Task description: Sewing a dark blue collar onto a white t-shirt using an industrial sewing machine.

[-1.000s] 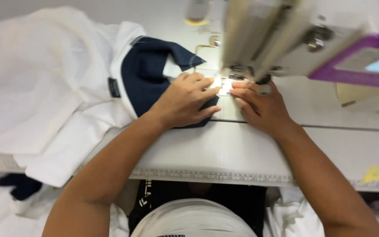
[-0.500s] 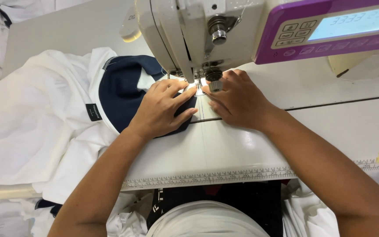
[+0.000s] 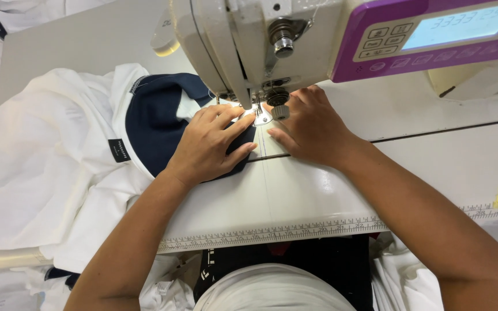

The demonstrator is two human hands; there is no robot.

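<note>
Compared with half a second earlier, little had changed: the left hand (image 3: 211,144) was still pressed flat, fingers spread, on the navy fabric (image 3: 157,124), and the right hand (image 3: 312,126) was still laid open just beside it, so the piece appeared held steady at the sewing machine (image 3: 249,46). The needle was hidden between the fingertips, and the white garment (image 3: 47,173) beyond the left hand was cut off.

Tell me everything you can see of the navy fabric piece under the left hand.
The navy fabric piece is a soft, matte, dark blue panel joined to a white garment heaped on its left. A small black label sits at their seam. It lies flat on the white sewing table, its right edge run under the presser foot. The left hand presses it down; the right hand rests beside the needle.
</note>
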